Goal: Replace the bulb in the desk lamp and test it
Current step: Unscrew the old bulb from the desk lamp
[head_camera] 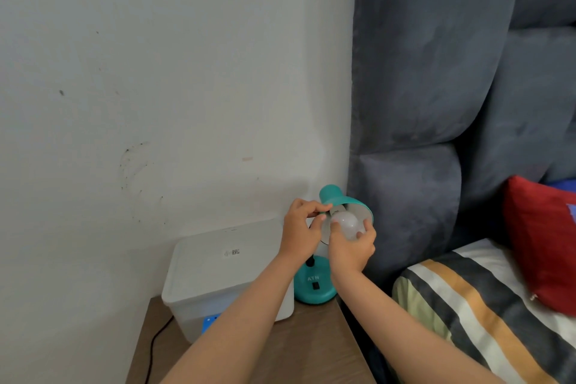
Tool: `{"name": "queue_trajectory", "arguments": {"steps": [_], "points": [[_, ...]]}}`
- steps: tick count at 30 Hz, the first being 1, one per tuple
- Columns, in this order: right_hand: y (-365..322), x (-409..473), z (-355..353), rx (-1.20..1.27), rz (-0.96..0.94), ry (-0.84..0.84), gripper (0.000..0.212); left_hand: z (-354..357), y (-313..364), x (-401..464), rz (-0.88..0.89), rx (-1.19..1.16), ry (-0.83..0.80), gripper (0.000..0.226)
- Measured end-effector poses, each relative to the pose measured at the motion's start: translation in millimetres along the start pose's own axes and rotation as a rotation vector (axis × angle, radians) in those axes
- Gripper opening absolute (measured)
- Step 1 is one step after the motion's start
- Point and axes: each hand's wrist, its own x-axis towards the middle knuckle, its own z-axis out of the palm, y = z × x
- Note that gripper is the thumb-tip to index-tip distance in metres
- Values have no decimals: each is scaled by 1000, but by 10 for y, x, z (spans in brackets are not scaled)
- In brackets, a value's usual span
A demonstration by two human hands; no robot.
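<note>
A teal desk lamp stands at the back right corner of the wooden nightstand, its round base carrying a black switch. Its shade is tilted toward me, showing the white inside. A white frosted bulb sits in the mouth of the shade. My right hand wraps its fingers around the bulb from below. My left hand pinches the left rim of the shade with thumb and fingers. The socket and the bulb's base are hidden.
A white lidded plastic box stands left of the lamp on the nightstand. A black cable runs down its left side. A grey padded headboard and a bed with striped bedding and a red pillow lie to the right.
</note>
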Motion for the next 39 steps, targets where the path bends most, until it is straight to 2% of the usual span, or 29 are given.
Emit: {"name": "queue_trajectory", "arguments": {"steps": [2,6,10,13,18,21,24,26,31,34,36,39], "points": [[-15,10,33,39,46,19,72,0,6,-7,3,4,-1,24],[-13,15,21,-1,-6,-5,57,0,2,-5,4,6,7,24],[-26,-9,-2,-8,-41,-16,65,7,1,-7,1,14,1,25],[-40,-14,19,50,28,16,69,11,-1,-11,10,19,5,24],[-18,0,-16,22,-22,-15,52,5,-11,-3,13,20,12,24],[-35,13,-25,19,-42,-22,58,13,-8,-13,12,15,5,24],[-60,8,9,67,42,18,66,14,0,-23,15,16,11,24],[-41,20,25,74,78,41,63,15,4,-26,16,19,12,24],[-22,20,-12,38,24,-12,50,8,5,-25,9,19,16,24],[-28,9,-31,21,-7,-19,63,13,5,-27,6,20,11,24],[-13,12,-6,38,47,2,72,24,4,-33,7,19,18,23],[-26,-39,54,65,105,19,72,29,3,-36,6,19,21,23]]}}
